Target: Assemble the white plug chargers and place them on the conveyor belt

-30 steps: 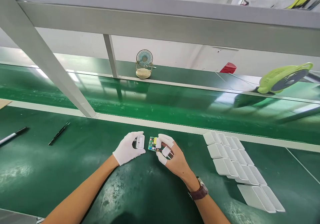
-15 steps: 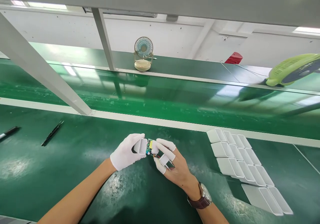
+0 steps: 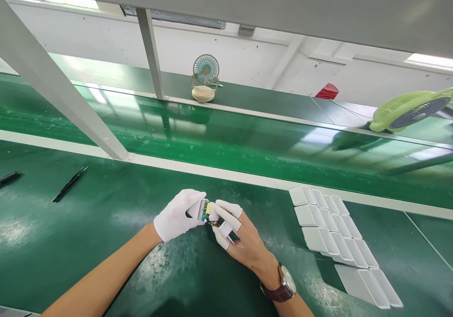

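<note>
Above a scuffed green desk point(image 3: 116, 270), a hollow white plastic case point(image 3: 194, 211) is gripped by the curled fingers of the white-gloved left hand point(image 3: 175, 217); at the case's mouth, a green circuit board point(image 3: 205, 212) is held with a white pronged plug point(image 3: 225, 229) in the right hand point(image 3: 244, 241), fingers bent.

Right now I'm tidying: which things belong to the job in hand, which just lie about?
Job: white casing, circuit board, pronged white piece; probably the grouped shells.

Apparently lying about: tweezers, black pen-like thing, beige fan, green fan, red object.
</note>
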Motion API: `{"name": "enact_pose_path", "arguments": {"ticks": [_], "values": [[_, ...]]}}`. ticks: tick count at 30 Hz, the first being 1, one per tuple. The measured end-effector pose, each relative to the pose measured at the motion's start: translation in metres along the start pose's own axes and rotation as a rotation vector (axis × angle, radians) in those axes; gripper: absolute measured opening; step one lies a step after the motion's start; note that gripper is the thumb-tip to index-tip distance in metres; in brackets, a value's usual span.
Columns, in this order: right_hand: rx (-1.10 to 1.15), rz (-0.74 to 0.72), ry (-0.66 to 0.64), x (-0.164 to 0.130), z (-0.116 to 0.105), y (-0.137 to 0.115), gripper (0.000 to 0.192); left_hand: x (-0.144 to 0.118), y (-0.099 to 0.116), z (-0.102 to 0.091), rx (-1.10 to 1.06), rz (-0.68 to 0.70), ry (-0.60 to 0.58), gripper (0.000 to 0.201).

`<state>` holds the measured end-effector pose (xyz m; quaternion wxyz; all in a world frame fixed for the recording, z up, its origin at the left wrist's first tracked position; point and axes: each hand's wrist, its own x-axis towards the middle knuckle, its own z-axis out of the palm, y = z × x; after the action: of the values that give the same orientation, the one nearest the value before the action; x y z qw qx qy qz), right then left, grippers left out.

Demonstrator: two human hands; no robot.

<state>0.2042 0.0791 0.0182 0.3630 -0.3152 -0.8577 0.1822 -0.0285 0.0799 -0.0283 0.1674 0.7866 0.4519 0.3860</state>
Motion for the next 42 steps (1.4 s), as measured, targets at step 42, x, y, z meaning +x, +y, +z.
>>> {"name": "enact_pose_path", "arguments": {"ticks": [42], "values": [[-0.073,-0.016,-0.102,-0.0010,0.0028,0.0007,0.063,0.0011,-0.0010,0.0022,-0.034,0.034,0.009,0.058]]}}
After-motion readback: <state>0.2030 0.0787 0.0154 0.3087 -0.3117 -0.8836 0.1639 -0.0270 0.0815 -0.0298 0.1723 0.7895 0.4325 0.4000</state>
